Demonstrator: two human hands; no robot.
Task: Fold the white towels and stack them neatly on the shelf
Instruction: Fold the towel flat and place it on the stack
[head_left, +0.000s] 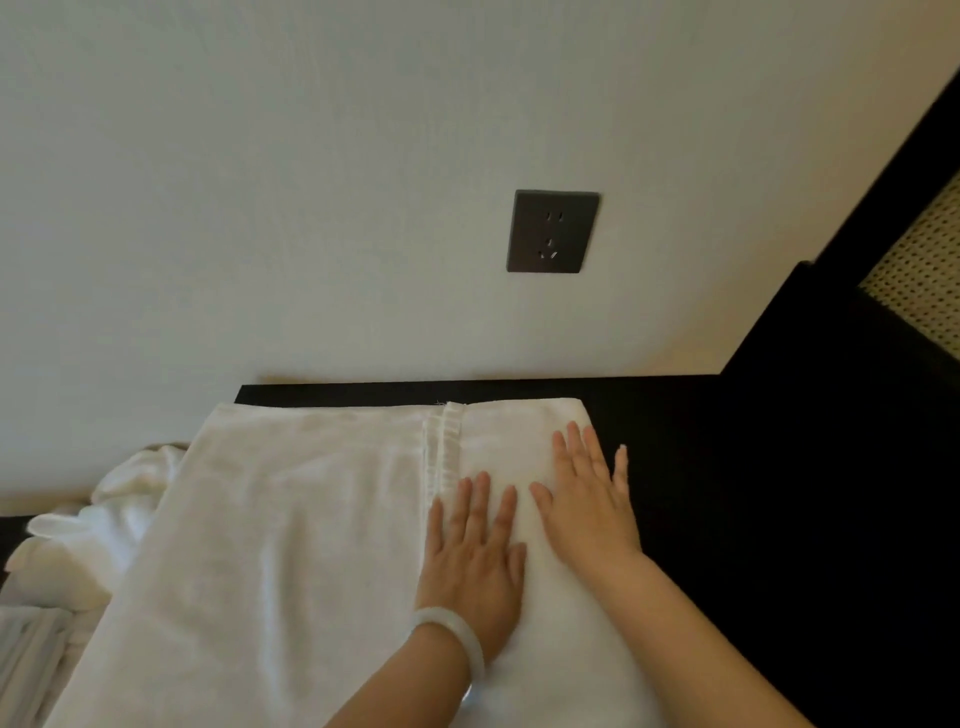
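Head view: the towel (291, 545) lies spread on the dark surface (727, 493), running from 7 o'clock up to 12 o'clock, where its far edge sits just short of the wall (311, 182). A hemmed edge (447, 447) runs down its length, so the right part looks already folded over. My left hand (475, 551), with a pale bangle (457, 639) at the wrist, lies flat with fingers spread, just right of that hem. My right hand (587, 499) lies flat beside it at 2 o'clock of the left, its little finger reaching past the towel's right side. Neither hand grips anything; both are open, palms down, pressing the cloth.

I judge this to be the smoothing step. To do it well I would press outward from the hem toward the right fold and keep the far corners square before the next fold. A heap (104, 519) of white cloth, unfolded, waits at 9 o'clock. A socket (553, 231) is on the wall at 12 o'clock. I cannot make out a shelf for certain.
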